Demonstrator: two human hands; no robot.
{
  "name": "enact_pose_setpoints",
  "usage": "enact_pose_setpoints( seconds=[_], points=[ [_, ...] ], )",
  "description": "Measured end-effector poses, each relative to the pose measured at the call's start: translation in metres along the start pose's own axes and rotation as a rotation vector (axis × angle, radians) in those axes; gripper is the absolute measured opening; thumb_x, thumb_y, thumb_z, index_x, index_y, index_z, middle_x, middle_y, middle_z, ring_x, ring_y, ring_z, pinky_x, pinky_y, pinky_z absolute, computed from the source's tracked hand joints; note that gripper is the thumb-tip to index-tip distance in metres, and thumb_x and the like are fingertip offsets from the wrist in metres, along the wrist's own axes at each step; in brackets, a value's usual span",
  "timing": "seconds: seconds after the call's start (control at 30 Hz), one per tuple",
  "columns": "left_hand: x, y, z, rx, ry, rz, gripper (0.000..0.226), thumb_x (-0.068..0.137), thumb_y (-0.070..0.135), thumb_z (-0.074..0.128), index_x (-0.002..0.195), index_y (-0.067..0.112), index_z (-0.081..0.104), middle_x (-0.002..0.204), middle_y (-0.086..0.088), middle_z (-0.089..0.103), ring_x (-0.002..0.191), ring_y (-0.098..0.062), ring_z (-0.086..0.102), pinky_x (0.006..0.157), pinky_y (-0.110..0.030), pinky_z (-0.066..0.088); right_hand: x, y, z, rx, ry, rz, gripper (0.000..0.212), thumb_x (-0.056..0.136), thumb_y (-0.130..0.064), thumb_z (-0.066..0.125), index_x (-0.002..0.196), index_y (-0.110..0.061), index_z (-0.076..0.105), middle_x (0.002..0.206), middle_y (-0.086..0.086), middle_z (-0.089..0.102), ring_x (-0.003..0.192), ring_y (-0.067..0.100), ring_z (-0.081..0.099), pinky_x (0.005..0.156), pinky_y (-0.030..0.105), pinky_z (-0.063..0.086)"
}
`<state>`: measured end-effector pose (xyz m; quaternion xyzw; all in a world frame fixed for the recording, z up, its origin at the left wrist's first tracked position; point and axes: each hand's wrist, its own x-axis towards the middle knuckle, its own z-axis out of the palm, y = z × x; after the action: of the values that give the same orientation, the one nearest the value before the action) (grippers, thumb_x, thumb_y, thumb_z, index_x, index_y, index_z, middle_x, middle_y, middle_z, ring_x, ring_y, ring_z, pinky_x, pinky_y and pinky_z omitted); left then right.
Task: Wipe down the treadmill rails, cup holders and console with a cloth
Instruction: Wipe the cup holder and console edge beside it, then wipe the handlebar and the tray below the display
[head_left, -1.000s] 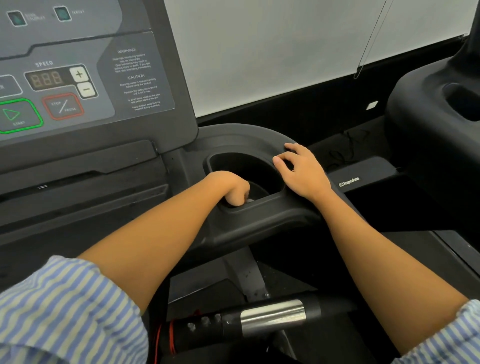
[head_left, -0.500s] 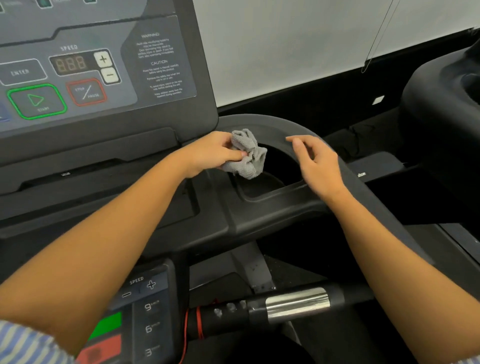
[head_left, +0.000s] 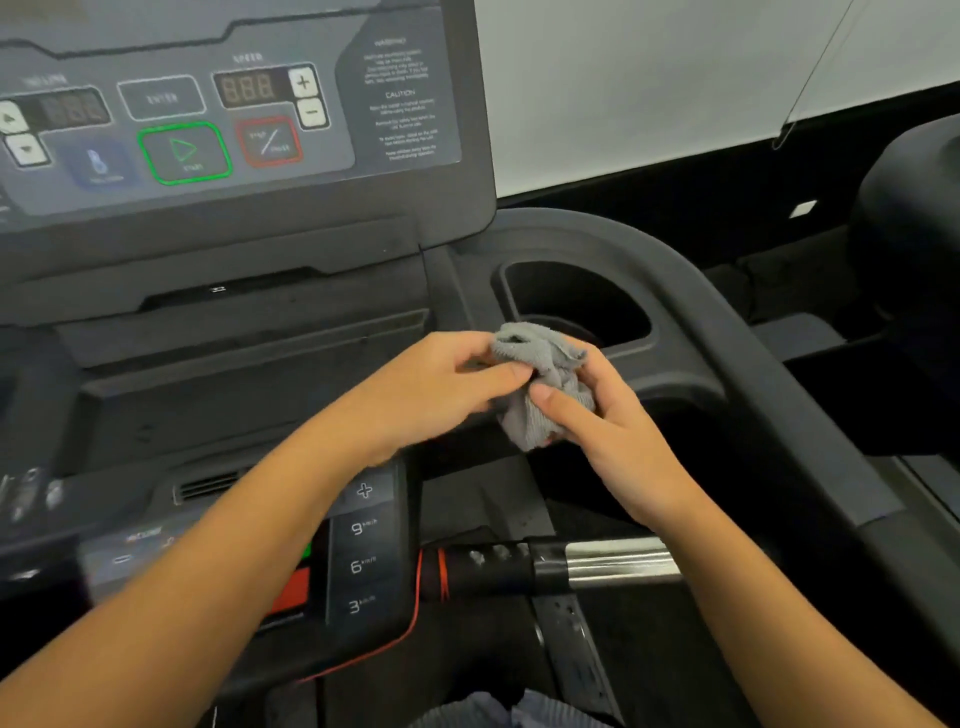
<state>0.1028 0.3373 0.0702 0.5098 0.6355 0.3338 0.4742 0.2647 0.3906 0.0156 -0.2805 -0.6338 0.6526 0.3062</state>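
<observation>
The fingers (head_left: 511, 371) of the left hand (head_left: 436, 387) are curled shut on the upper fold of a small grey cloth (head_left: 543, 382); the right hand (head_left: 618, 421) cups the same cloth from the other side, its thumb pressed across the front and its other fingers closed behind, so both hands grip one bunched wad; the cloth hangs between them in the air, just in front of the cup holder (head_left: 576, 304) and clear of its rim, touching no part of the treadmill; this looks like refolding or regripping to find a fresh face before wiping; beyond the hands sits the console (head_left: 234, 119) with its start and stop buttons; below the left forearm lies a speed keypad (head_left: 363, 545), and beside it a handlebar (head_left: 571, 564) with a metal band; the curved rail (head_left: 737, 332) runs off to the right; the likely trouble is a loose grip mid-fold letting the cloth drop into the dark gap beneath the hands; a forearm resting on the keypad, or a firm wipe over the start button, could set the belt running.
</observation>
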Motion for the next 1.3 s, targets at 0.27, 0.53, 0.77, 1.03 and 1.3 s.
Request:
enact_pose_setpoints(
  seconds=[0.27,0.53,0.77,1.03,1.3],
  points=[
    [-0.063,-0.051,0.026,0.794,0.615,0.142,0.023,0.089,0.029,0.054,0.104,0.018,0.066,0.102,0.003,0.060,0.083,-0.018,0.057,0.078,-0.037,0.045,-0.057,0.028,0.009,-0.560,-0.060,0.056,0.015,0.090,-0.035,0.055,0.103,-0.029,0.061,0.093,-0.011,0.064,0.089,0.001,0.057,0.078,0.010,0.042],
    [-0.071,-0.075,0.048,0.961,0.745,0.040,0.033,0.084,0.020,0.063,0.115,0.009,0.061,0.113,-0.007,0.059,0.105,-0.027,0.056,0.092,-0.044,0.038,-0.074,0.065,0.057,-1.085,-0.212,-0.200,0.052,0.094,-0.043,0.024,0.138,-0.021,0.042,0.119,0.003,0.056,0.102,0.020,0.054,0.086,0.035,0.045],
    [-0.070,-0.084,0.051,0.982,0.795,0.007,0.037,0.082,0.015,0.062,0.118,0.004,0.058,0.111,-0.013,0.059,0.104,-0.033,0.055,0.092,-0.044,0.039,-0.084,0.069,0.034,-1.156,-0.091,-0.239,0.045,0.091,-0.039,0.033,0.115,-0.012,0.059,0.107,0.007,0.061,0.091,0.023,0.059,0.078,0.035,0.048],
    [-0.069,-0.086,0.055,0.942,0.842,0.017,0.037,0.082,0.012,0.060,0.118,0.003,0.057,0.109,-0.013,0.058,0.100,-0.032,0.056,0.091,-0.042,0.040,-0.069,0.071,0.057,-1.140,-0.053,-0.217,0.048,0.090,-0.041,0.026,0.101,-0.011,0.061,0.090,0.007,0.061,0.079,0.023,0.056,0.068,0.035,0.043],
    [-0.068,-0.085,0.056,0.894,0.842,0.001,0.036,0.084,0.012,0.059,0.119,0.004,0.057,0.110,-0.012,0.057,0.102,-0.031,0.054,0.095,-0.040,0.037,-0.082,0.069,0.022,-1.134,-0.067,-0.245,0.045,0.091,-0.039,0.028,0.107,-0.011,0.060,0.098,0.004,0.061,0.085,0.018,0.055,0.076,0.032,0.045]
  ],
)
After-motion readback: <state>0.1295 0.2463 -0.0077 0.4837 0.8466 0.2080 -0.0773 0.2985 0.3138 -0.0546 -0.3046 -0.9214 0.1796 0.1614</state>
